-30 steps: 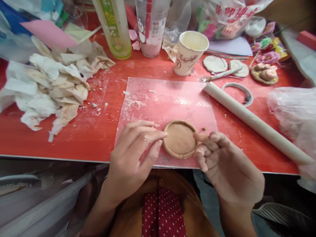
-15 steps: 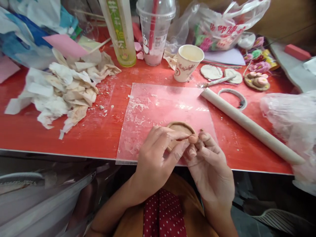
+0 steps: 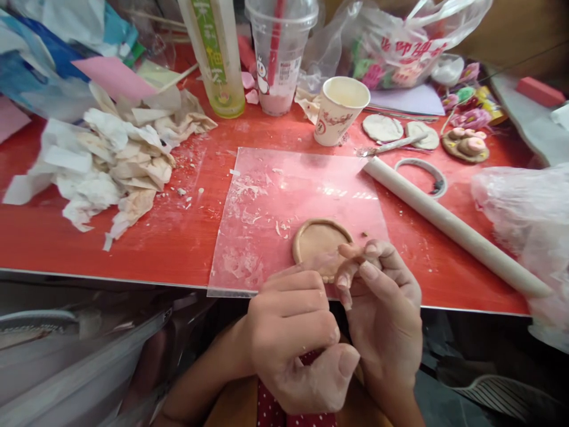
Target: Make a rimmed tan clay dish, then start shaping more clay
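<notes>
Over the board's front edge, my left hand (image 3: 296,335) is curled in a loose fist, its thumb sticking out to the right. Nothing shows in it; a blurred finger reaches toward my other hand. My right hand (image 3: 384,302) is closed in a pinch, fingertips gathered. Whatever small bit they hold is too small and hidden to make out. Just behind both hands lies a round brown clay disc (image 3: 322,237) with a raised rim, its front partly covered. It rests on a clear plastic board (image 3: 267,207) marked with dried clay. A brown clay crumb (image 3: 365,234) sits beside it.
Right of the board lie a grey roller tube (image 3: 453,225) and a tape ring (image 3: 438,178). Behind stand a paper cup (image 3: 340,112), a plastic cup (image 3: 278,65) and a bottle (image 3: 216,65). Crumpled tissues (image 3: 111,160) cover the left; a plastic bag (image 3: 524,219) lies far right.
My left hand has come away from the pinch, rolling down and toward me with its fingers curled. My right hand stays nearly in place. More of the clay disc shows.
</notes>
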### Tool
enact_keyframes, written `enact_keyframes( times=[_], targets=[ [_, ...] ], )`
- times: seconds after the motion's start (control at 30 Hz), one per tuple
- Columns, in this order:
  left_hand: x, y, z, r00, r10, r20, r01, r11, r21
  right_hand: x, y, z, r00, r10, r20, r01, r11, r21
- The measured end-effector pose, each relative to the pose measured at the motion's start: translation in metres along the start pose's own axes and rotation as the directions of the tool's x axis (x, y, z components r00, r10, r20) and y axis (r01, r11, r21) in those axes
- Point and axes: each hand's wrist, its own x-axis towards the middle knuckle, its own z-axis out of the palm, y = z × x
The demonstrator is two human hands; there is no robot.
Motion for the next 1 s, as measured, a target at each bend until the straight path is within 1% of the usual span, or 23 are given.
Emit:
enact_keyframes(
  times=[0.13,0.3,0.43,0.6,0.7,0.77,0.8,0.83,0.87,0.9,0.93,0.97,1.0],
  targets=[
    [-0.001,0.0,-0.003,0.999,-0.004,0.05,0.002,0.999,0.037,-0.001,0.001,-0.001,0.999,-0.031,0.013,0.031,0.999,-0.022],
    [-0.01,-0.007,-0.013,0.989,0.023,0.149,-0.028,0.999,0.03,-0.005,0.004,-0.004,0.996,-0.086,0.007,0.087,0.988,-0.131],
    [-0.013,-0.007,-0.018,0.968,-0.025,0.25,0.005,0.997,0.08,-0.007,0.006,-0.004,0.988,-0.153,0.002,0.15,0.964,-0.221],
    [-0.012,0.0,-0.016,0.978,-0.083,0.189,0.064,0.992,0.105,-0.007,0.007,-0.002,0.97,-0.241,0.022,0.236,0.926,-0.295],
    [-0.014,-0.001,-0.016,0.969,-0.091,0.229,0.068,0.992,0.104,-0.008,0.005,-0.002,0.964,-0.264,0.026,0.256,0.901,-0.351],
    [-0.014,-0.002,-0.019,0.97,-0.087,0.226,0.069,0.994,0.083,-0.009,0.004,-0.006,0.96,-0.276,0.044,0.272,0.883,-0.382],
    [-0.012,-0.003,-0.021,0.968,-0.102,0.229,0.09,0.994,0.062,-0.009,0.003,-0.008,0.958,-0.283,0.055,0.281,0.872,-0.401],
    [-0.008,-0.004,-0.024,0.959,-0.141,0.247,0.138,0.99,0.031,-0.008,0.002,-0.012,0.953,-0.297,0.058,0.294,0.858,-0.422],
    [-0.002,-0.005,-0.028,0.94,-0.205,0.273,0.216,0.976,-0.008,-0.007,0.001,-0.017,0.944,-0.327,0.048,0.314,0.839,-0.445],
    [0.006,-0.007,-0.032,0.893,-0.288,0.346,0.325,0.944,-0.052,-0.005,0.0,-0.022,0.929,-0.37,0.025,0.338,0.817,-0.467],
    [0.015,-0.008,-0.035,0.83,-0.37,0.417,0.446,0.889,-0.099,-0.003,-0.002,-0.028,0.91,-0.415,-0.01,0.358,0.797,-0.486],
    [0.025,-0.01,-0.037,0.755,-0.48,0.448,0.588,0.798,-0.135,0.0,-0.004,-0.034,0.889,-0.456,-0.047,0.376,0.783,-0.496],
    [0.036,-0.013,-0.038,0.667,-0.553,0.499,0.703,0.689,-0.177,0.003,-0.006,-0.04,0.873,-0.481,-0.083,0.383,0.78,-0.494]
  ],
)
